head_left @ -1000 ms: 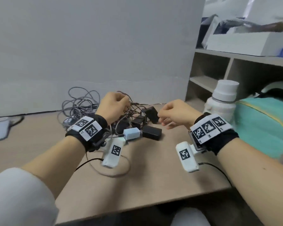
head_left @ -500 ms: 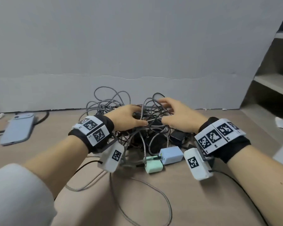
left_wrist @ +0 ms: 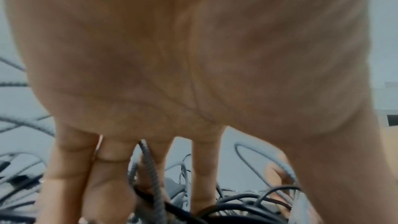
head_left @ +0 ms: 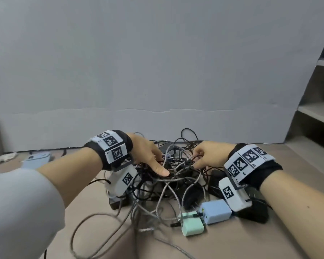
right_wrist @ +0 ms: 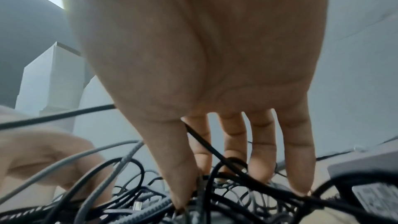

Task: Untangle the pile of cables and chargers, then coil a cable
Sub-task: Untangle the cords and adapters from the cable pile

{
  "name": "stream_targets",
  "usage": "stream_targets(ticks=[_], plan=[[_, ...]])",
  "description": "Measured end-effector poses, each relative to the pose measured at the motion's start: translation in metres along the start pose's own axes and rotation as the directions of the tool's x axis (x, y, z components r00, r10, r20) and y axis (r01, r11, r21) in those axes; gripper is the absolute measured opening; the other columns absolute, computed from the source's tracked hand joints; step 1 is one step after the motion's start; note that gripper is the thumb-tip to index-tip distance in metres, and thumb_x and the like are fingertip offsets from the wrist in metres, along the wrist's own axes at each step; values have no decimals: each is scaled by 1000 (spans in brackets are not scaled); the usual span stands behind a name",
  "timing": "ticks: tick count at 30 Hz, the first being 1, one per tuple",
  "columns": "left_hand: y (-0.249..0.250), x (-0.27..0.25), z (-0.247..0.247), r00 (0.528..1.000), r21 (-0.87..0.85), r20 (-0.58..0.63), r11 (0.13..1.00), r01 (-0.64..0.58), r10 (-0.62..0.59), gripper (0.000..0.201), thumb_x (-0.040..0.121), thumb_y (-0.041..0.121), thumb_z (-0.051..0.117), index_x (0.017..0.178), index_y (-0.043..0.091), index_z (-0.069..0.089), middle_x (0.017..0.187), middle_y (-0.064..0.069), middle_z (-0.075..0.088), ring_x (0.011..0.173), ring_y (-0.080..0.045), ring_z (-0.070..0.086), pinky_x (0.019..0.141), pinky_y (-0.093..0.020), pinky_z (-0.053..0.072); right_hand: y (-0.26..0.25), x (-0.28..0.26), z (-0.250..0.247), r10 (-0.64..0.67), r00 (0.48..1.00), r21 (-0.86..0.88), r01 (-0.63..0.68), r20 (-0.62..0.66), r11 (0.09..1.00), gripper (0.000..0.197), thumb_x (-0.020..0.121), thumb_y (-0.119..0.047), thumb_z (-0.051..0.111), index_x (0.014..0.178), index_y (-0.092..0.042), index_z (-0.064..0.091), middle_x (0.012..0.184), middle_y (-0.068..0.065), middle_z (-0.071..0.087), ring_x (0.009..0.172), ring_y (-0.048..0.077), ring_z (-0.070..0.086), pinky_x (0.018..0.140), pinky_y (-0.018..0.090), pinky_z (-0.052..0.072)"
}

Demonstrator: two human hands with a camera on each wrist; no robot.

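- Cable pile (head_left: 172, 186) lies tangled on the tan table (head_left: 241, 240), at the foot of the grey wall.
- Left hand (head_left: 148, 156) reaches into the pile's left side, fingers extended among strands.
- Right hand (head_left: 207, 155) pinches a thin black cable (right_wrist: 206, 144) at the pile's right.
- Mint charger (head_left: 192, 223) and blue charger (head_left: 215, 211) sit at the pile's near edge.

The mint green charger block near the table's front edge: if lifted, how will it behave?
The mint green charger block looks small and boxy, probably light and rigid. A grey braided cable seems plugged into it, so lifting would likely drag the tangle.
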State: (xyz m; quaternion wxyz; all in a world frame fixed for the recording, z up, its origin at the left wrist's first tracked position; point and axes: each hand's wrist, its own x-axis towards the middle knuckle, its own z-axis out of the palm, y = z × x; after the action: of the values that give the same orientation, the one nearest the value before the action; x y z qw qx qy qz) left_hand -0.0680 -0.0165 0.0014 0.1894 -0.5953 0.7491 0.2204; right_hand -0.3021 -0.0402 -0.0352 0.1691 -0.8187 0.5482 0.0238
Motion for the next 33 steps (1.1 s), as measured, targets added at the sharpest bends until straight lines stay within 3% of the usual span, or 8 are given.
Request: stream_targets(ticks=[6, 11, 16, 21, 25, 29, 31, 33], plan=[[-24, -6, -20, 979, 30, -180, 995, -96, 100, 28, 80, 51, 79, 93, 29, 69, 81, 13, 62, 81, -14, 58, 72, -27, 46, 10, -4, -24, 70, 990, 11, -70, -119, 998, 24, 92, -30, 71, 102, -8, 69, 82, 5, 62, 77, 20, 56, 69, 30, 42], [-39, -10, -34, 934, -468, -321, 832, -299, 155, 29, 88, 35, 76, 94, 8, 65, 85, -3, 67, 75, -17, 65, 78, -39, 61, 16, 4, -34, 167, 968, 143, -141, -189, 980, 21, 94, -27, 70, 80, -17, 58, 80, 6, 60, 62, 17, 53, 63, 29, 49], [-34, -12, -51, 912, -621, -379, 687, -378, 159, 33, 94, 35, 70, 93, 2, 65, 72, -3, 68, 79, -34, 71, 79, -50, 59, 10, 2, -47, 181, 964, 243, -130, -197, 961, 14, 89, -22, 74, 95, -15, 64, 89, 5, 65, 79, 23, 61, 78, 41, 58], [-21, -17, -59, 881, -775, -459, 434, -459, 113, 28, 93, 18, 71, 96, -3, 54, 81, -19, 65, 86, -46, 71, 82, -59, 59, -29, -30, -80, 27, 991, 294, 13, -134, 956, 96, 81, -22, 82, 156, -31, 23, 144, -1, 45, 123, 23, 54, 96, 33, 48], [-5, -27, -71, 831, -796, -554, 255, -548, 56, 27, 92, 10, 70, 107, -5, 54, 76, -12, 57, 66, -31, 71, 65, -43, 63, -69, -42, -91, -137, 982, 401, 180, -132, 898, 119, 74, -43, 84, 159, -39, 1, 147, -5, 38, 131, 16, 47, 94, 24, 44], [10, -47, -85, 770, -752, -637, 185, -633, 44, 28, 94, 11, 68, 112, -5, 55, 67, -8, 63, 60, -23, 70, 61, -36, 61, -88, -8, -68, -144, 947, 277, 226, -286, 934, 141, 48, -82, 82, 158, -35, 8, 153, -12, 42, 136, 9, 46, 114, 39, 38], [9, -53, -90, 749, -733, -663, 183, -655, 23, 37, 95, 12, 67, 122, -10, 56, 85, -14, 67, 67, -26, 71, 64, -37, 61, -88, 1, -58, -63, 930, 272, 170, -362, 947, 138, 51, -82, 81, 158, -30, 9, 147, -6, 50, 124, 14, 56, 102, 37, 48], [2, -54, -91, 732, -725, -681, 159, -670, -15, 37, 95, 12, 66, 122, -11, 56, 96, -18, 67, 71, -26, 71, 64, -37, 61, -85, -1, -53, -3, 931, 307, 122, -364, 944, 110, 73, -56, 83, 155, -23, 18, 124, 1, 61, 94, 16, 64, 73, 28, 51]])
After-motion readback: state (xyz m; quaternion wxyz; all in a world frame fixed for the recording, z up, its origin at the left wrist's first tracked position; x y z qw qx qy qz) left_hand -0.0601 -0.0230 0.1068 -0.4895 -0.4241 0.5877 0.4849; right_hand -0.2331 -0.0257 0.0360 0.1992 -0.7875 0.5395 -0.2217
